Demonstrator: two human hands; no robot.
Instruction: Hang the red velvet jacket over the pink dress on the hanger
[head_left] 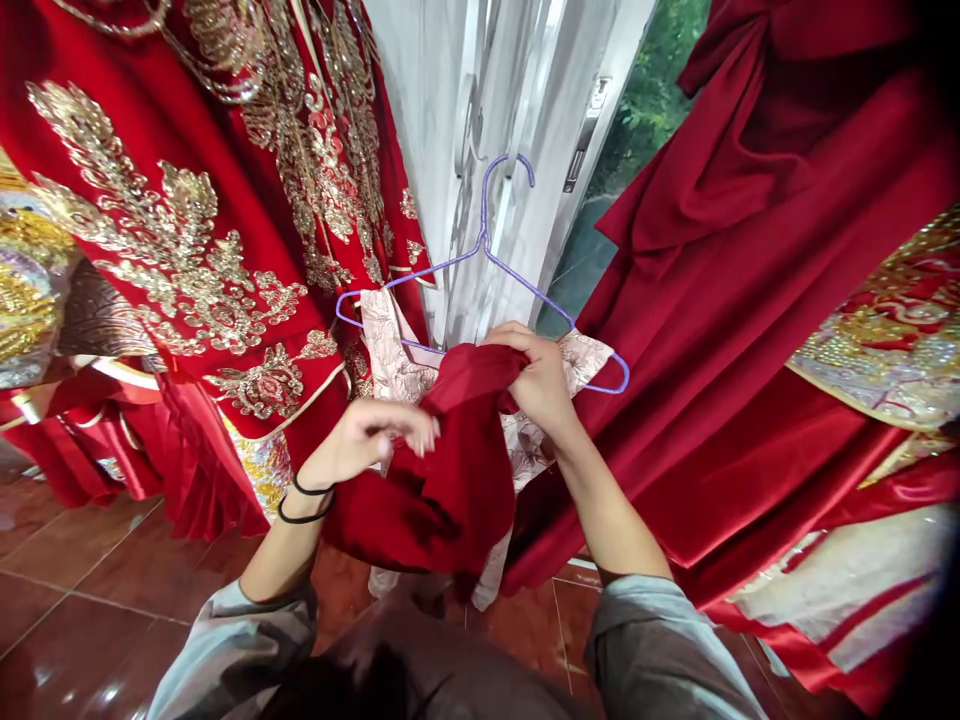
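Observation:
A dark red velvety cloth hangs bunched in front of me, its top edge gathered in my right hand. The fingers of that hand are closed over the fabric, near the lower bar of a purple wire hanger. On the hanger is a pale pink patterned garment, its straps over both ends; the red cloth covers most of its middle. My left hand is beside the cloth's left side, loosely bent and open, with slightly blurred fingertips. Whether it touches the cloth I cannot tell.
Red garments with gold sequin embroidery hang at the left. A long plain red dress with a bow hangs close on the right. Behind the hanger stands a white door frame with greenery beyond. The floor has reddish tiles.

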